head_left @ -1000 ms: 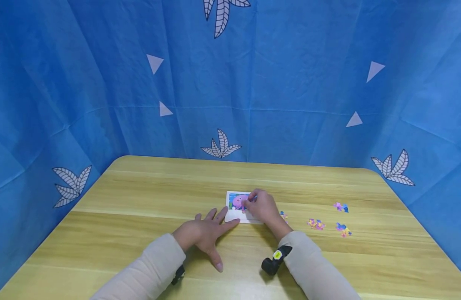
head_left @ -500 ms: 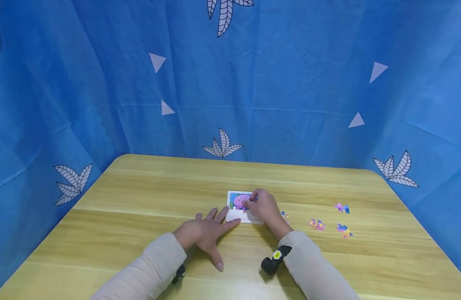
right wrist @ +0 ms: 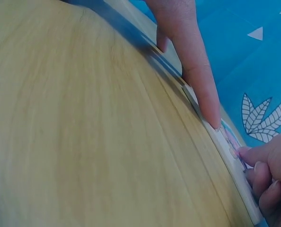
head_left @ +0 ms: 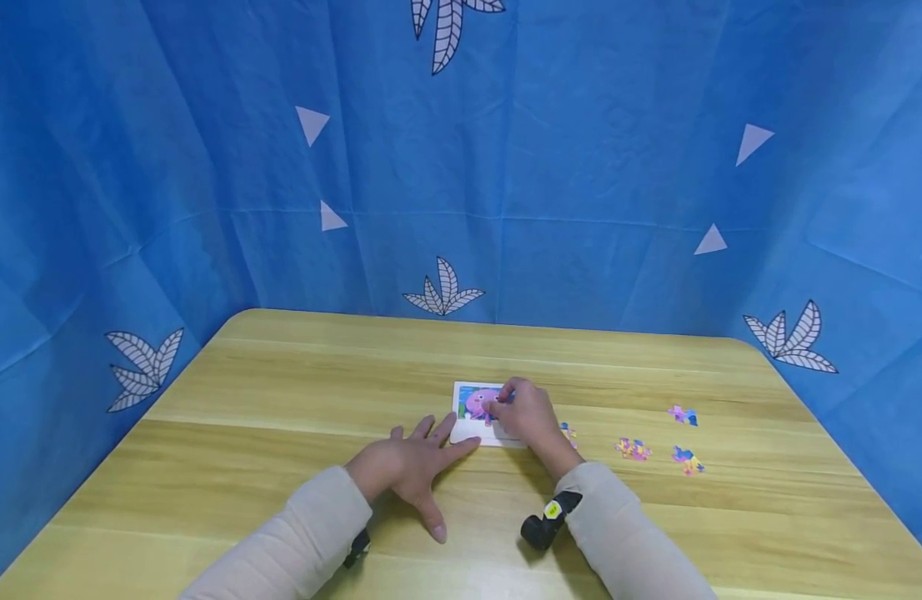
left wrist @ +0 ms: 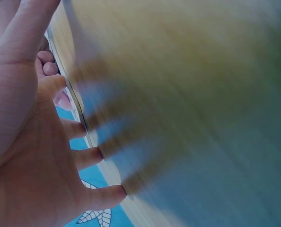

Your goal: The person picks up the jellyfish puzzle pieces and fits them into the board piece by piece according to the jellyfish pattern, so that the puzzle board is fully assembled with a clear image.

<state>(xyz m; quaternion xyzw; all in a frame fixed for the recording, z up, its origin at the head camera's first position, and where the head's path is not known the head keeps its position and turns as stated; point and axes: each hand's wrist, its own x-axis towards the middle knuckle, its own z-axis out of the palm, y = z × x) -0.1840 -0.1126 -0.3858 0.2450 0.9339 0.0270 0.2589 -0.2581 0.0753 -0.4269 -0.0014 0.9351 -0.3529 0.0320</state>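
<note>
A small jigsaw puzzle board (head_left: 467,429) with a white frame lies mid-table, its upper part showing a pink cartoon pig picture. My left hand (head_left: 412,465) is spread flat with fingers straight, its index fingertip resting on the board's front edge and other fingertips at its left corner. Over the right part of the board is my right hand (head_left: 528,414), thumb and fingers curled together in a pinch on a puzzle piece (right wrist: 248,166) low over the picture; most of that piece is hidden by the fingers. The right hand also covers the board's right side.
Loose puzzle pieces (head_left: 568,432) lie just right of the board, partly behind the right wrist. Farther right are small clusters of pink and yellow pieces (head_left: 632,448), pink and blue pieces (head_left: 683,414), and blue and yellow pieces (head_left: 688,459). A blue curtain (head_left: 581,167) hangs behind the wooden table (head_left: 281,375).
</note>
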